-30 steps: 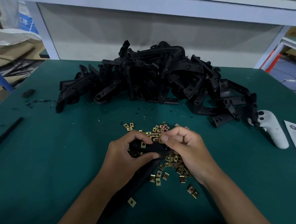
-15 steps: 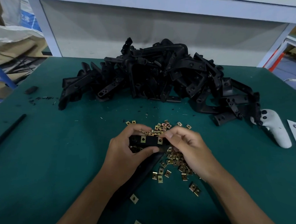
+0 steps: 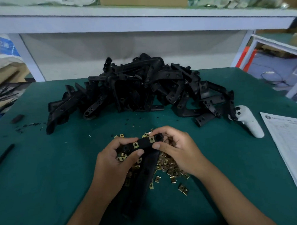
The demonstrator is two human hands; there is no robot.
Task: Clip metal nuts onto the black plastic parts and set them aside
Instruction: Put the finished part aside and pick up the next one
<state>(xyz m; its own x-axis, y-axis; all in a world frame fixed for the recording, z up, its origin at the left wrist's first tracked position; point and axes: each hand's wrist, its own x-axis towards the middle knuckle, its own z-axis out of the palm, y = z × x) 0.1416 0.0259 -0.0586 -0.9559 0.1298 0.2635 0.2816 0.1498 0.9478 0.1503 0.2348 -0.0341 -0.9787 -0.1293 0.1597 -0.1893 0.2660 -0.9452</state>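
Both hands hold one black plastic part (image 3: 146, 143) just above the desk (image 3: 45, 175), over the loose heap of metal nuts (image 3: 170, 167). Left hand (image 3: 112, 162) has its grip clamped on the part's left end, thumb on the near edge, fingers curled over the top. Right hand (image 3: 181, 150) pinches the right end, thumb under, fingers over. Two nuts already sit on the bar, w/ one (image 3: 135, 144) nearer the left hand and the other (image 3: 151, 139) by the right fingers. The part's long leg runs down toward the person, betw. the forearms.

Risks, as I judge them:
- Right nut may be only half seated; if the grip lets go early it could slide off when the part gets set aside.
- Pushing a nut on crooked could bend the clip or miss the hole.
- The long leg hangs low over the heap, so swinging it out could scatter nuts across the desk, maybe off the edge.
- The big pile of black parts (image 3: 140, 89) at the back looks untidy; dropping the finished one there could mix done w/ undone.
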